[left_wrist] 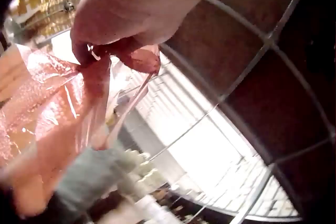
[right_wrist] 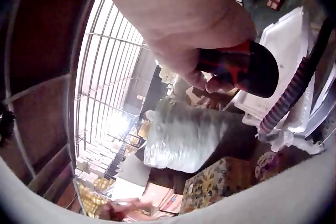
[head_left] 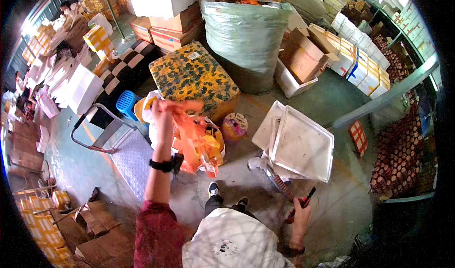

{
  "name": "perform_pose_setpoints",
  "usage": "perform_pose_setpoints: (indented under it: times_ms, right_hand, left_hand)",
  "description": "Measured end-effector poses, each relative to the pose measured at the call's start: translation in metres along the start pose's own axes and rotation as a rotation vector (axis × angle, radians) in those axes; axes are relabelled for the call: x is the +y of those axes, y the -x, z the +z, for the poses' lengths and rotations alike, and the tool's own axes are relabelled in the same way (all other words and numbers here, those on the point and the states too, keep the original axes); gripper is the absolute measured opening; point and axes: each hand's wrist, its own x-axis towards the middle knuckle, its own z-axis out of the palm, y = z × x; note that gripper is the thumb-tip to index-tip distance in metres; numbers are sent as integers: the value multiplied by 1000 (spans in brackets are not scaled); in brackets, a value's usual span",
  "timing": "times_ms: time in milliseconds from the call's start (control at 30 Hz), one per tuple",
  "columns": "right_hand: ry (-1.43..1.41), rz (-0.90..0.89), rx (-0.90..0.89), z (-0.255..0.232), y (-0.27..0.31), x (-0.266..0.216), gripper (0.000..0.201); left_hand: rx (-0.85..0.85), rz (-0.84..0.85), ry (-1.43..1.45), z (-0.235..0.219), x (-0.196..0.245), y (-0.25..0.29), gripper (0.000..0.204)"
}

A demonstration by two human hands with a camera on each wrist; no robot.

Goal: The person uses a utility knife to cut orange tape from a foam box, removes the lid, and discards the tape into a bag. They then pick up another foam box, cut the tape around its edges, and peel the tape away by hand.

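Observation:
My left hand (head_left: 163, 118) pinches the gathered top of a thin orange plastic bag (head_left: 188, 142). In the left wrist view the bag's film (left_wrist: 68, 98) hangs crumpled below the curled fingers. More orange and yellow plastic lies bunched beneath it in a white-edged sack (head_left: 154, 134). My right hand (head_left: 301, 220) grips a red-and-black handle (right_wrist: 241, 67), its fingers curled round it. A ribbed dark shaft (head_left: 280, 185) runs forward near that hand, with whitish plastic (head_left: 257, 163) at its far end. The kind of tool cannot be told.
White foam box lids (head_left: 303, 137) lean just ahead on the right. A yellow leaf-patterned box (head_left: 194, 73) stands ahead, before a huge pale green sack (head_left: 246, 40). A platform trolley (head_left: 132, 156) and a blue plastic stool (head_left: 127, 104) are at left. A round purple-and-yellow roll (head_left: 234, 127) sits nearby.

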Motion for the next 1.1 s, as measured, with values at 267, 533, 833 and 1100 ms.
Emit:
perform_pose_setpoints:
  times_ms: [267, 533, 833, 1100]
  right_hand:
    - [-99, -47, -55, -4, -22, 33, 18]
    - [37, 11, 89, -14, -13, 44, 18]
    - [237, 65, 8, -6, 16, 5, 11]
    - [246, -54, 28, 2, 20, 5, 12]
  left_hand:
    - [118, 33, 777, -7, 56, -25, 13]
    - [165, -402, -610, -46, -215, 157, 12]
    - [-416, -559, -1089, -1, -221, 179, 67]
    - [-372, -768, 237, -22, -232, 155, 74]
